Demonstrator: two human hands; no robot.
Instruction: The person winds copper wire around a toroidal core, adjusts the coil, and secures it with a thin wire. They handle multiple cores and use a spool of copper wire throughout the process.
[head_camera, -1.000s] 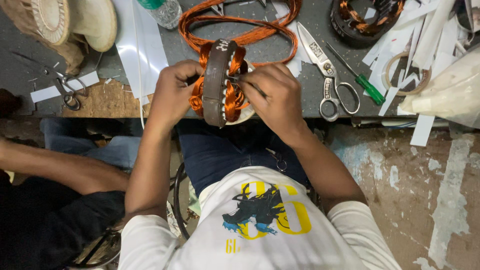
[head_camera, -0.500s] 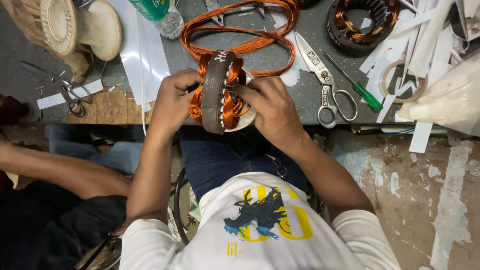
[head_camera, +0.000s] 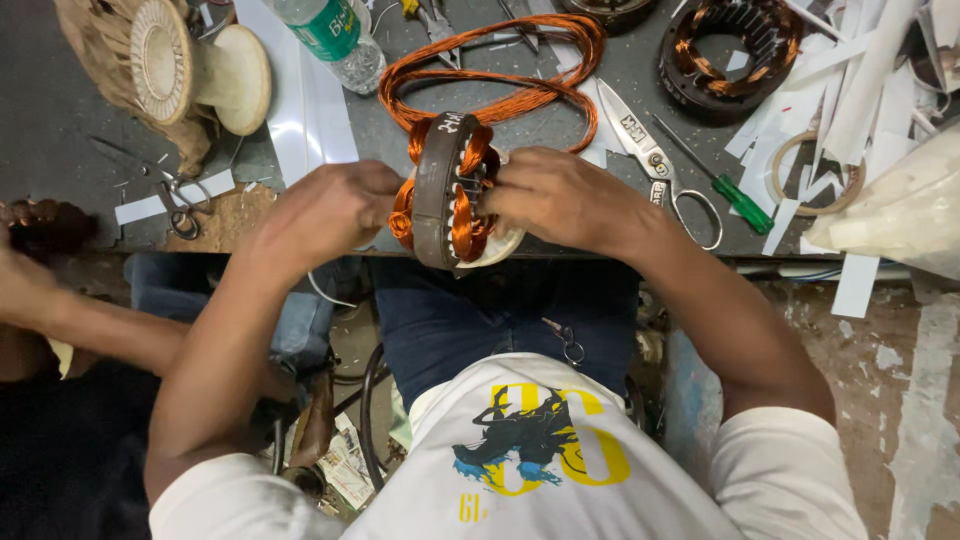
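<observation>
Your left hand (head_camera: 325, 210) and right hand (head_camera: 550, 195) both gripping upright copper-wound stator ring (head_camera: 445, 195), frame centre, at tabletop (head_camera: 60, 120) edge

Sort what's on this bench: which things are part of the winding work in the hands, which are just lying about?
In hand:
stator ring, edge-on between left hand and right hand
copper wire coils running from it

Lying about:
large scissors
green screwdriver
second stator
plastic bottle
small scissors
tape roll
paper strips
</observation>
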